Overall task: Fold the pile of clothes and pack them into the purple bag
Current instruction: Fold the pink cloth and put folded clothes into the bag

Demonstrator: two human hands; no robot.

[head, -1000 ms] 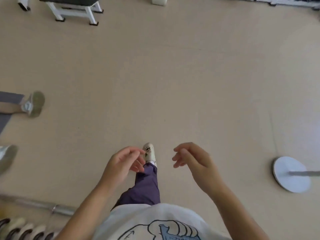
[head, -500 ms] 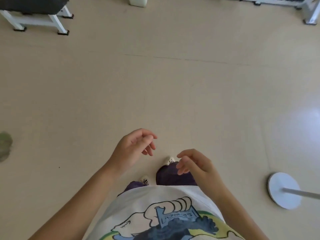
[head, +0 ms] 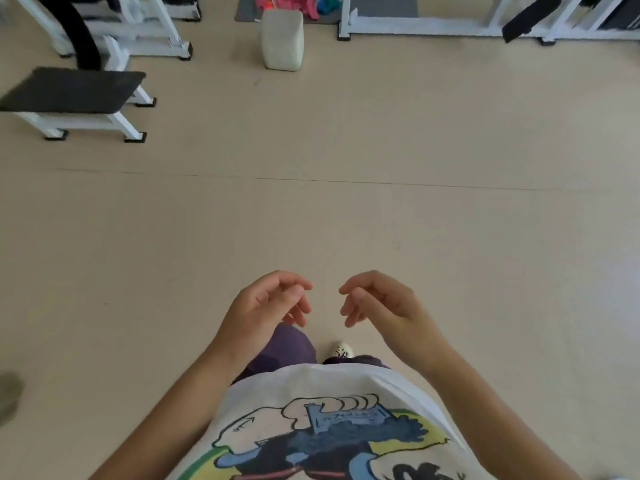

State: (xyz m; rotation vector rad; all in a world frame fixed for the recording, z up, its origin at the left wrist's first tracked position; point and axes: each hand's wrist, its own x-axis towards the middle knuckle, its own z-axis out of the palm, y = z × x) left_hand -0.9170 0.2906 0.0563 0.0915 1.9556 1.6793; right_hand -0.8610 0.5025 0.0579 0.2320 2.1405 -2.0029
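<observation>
The beige floor (head: pixel 346 220) is bare right out ahead of the hands, crossed by one thin seam. Far ahead of the hands a pale block (head: pixel 282 39) stands on it, and beyond that a grey mat (head: pixel 381 5) carries a heap of pink and bright clothes (head: pixel 294 3). Ahead and off to the left hand's side stands a black-topped bench (head: pixel 69 95) on white legs, with white frames (head: pixel 131 32) behind it. A long white rail (head: pixel 433 29) lies ahead to the right hand's side. Just below the hands a shoe (head: pixel 342 349) rests on the floor.
</observation>
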